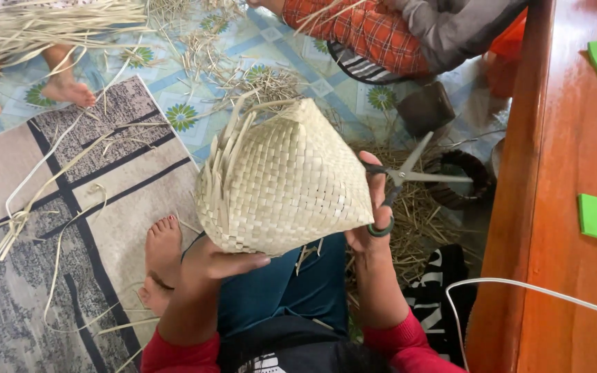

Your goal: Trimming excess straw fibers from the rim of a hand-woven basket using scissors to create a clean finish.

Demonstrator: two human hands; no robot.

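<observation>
A pale woven palm-leaf basket (284,179) is held upside down over my lap, with loose strip ends sticking up along its left edge. My left hand (219,262) grips the basket's lower left rim from beneath. My right hand (374,221) is pressed against the basket's right side and holds a pair of green-handled scissors (409,176), blades open and pointing right.
Dry leaf strips (43,27) and trimmings litter the patterned floor mat (174,110) and grey rug (22,304). Another person's foot (67,86) is at top left; a seated person in a checked cloth (367,31) is at top. A wooden table (567,193) with green pieces stands right.
</observation>
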